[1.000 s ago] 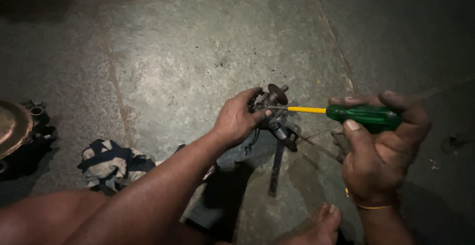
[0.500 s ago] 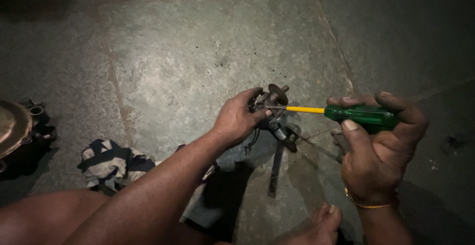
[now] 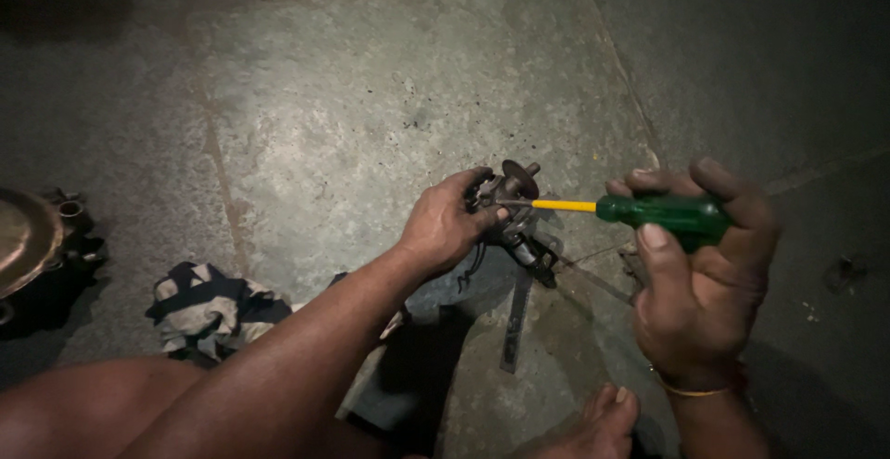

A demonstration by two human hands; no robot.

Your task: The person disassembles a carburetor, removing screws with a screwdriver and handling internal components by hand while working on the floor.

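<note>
One small metal engine part (image 3: 512,207), held just above the stone floor (image 3: 371,97): left hand (image 3: 447,227) clamped round its body. Likely heavy, rigid, greasy; grip the body, not the protruding bits. One green-handled screwdriver (image 3: 649,213), right hand (image 3: 700,283) closed on its handle, tip at the part. One crumpled rag (image 3: 209,306) left of the part; one flat metal strip (image 3: 515,320) beneath it.

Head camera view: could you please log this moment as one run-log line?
left hand: grips metal part | right hand: holds screwdriver, tip at part | rag on stone floor
</note>
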